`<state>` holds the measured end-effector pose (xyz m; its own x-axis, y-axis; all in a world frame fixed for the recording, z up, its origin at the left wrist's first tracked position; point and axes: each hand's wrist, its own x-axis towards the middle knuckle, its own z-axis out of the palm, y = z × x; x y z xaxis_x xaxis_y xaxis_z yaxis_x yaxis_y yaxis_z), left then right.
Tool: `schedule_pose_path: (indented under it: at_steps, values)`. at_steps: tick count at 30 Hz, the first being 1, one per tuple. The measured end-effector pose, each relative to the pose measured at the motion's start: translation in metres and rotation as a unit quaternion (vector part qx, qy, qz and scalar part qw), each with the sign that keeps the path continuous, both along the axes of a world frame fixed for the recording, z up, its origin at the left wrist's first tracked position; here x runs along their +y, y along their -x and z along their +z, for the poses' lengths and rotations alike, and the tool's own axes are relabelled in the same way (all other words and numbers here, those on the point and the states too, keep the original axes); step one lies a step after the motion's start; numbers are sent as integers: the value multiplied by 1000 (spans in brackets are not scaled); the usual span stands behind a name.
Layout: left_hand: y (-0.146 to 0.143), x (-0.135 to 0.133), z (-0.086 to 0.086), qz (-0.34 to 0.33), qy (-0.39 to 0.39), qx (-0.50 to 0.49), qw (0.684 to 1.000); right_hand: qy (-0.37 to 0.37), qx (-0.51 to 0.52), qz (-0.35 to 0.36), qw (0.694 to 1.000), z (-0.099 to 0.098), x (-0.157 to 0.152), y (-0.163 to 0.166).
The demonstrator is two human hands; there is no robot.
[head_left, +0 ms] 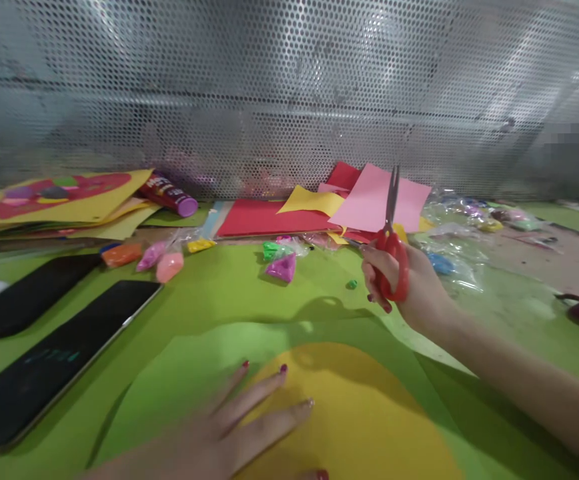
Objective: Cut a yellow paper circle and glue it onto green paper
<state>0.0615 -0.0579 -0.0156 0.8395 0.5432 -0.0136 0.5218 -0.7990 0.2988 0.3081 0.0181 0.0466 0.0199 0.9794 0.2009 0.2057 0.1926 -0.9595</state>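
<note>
My right hand grips red-handled scissors, blades closed and pointing up, held above the green table. My left hand lies flat with fingers spread on a round-edged yellow sheet that rests on a light green sheet. Both sheets lie at the near edge of the table. The left hand is slightly blurred.
Two dark phones lie at the left. Stacked yellow paper, a glue stick, red, yellow and pink sheets lie along the perforated metal wall. Small clay packets and plastic bags are scattered mid-table.
</note>
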Motion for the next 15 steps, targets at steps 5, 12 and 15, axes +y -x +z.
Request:
schedule_pose_path:
  at_steps: [5, 12, 15]
  values:
    - [11, 15, 37, -40, 68, 40, 996, -19, 20, -20, 999, -4, 7, -5]
    - [1, 7, 32, -29, 78, 74, 994, -38, 43, -41, 997, -12, 7, -5]
    - [-1, 6, 32, -25, 78, 66, 994, -36, 47, -40, 997, -13, 4, -3]
